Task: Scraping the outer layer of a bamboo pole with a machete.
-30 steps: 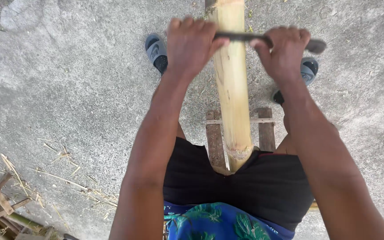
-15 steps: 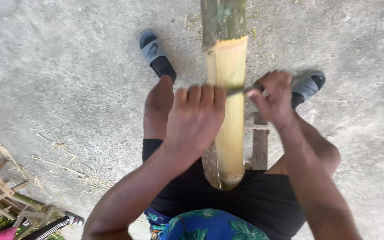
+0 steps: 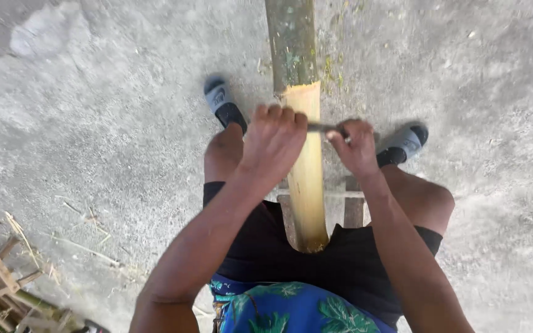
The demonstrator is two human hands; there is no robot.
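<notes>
Work: I am scraping the green skin off a bamboo pole [image 3: 303, 166] with a blade [image 3: 323, 128] held crosswise over it.
Left hand: my left hand [image 3: 274, 143] is closed around one end of the blade, knuckles over the pole.
Right hand: my right hand [image 3: 354, 145] is closed on the other end, just beside the pole's right edge.
Pole position: it runs away from me between my knees, its near end against my black shorts [image 3: 291, 259] and resting on a small wooden frame [image 3: 353, 206] under my legs.
Done: from the near end up to a point a little beyond the blade, the pole shows pale yellow, bare wood.
Left: beyond that edge the skin [image 3: 291, 43] is green and mottled, untouched as far as the view reaches.
Judgement: early to middle of the job, I think; how long the pole runs I cannot tell.
Around: grey slippers [image 3: 222, 102] on the concrete floor [image 3: 94, 123], bamboo scraps [image 3: 7, 290] at my left.
</notes>
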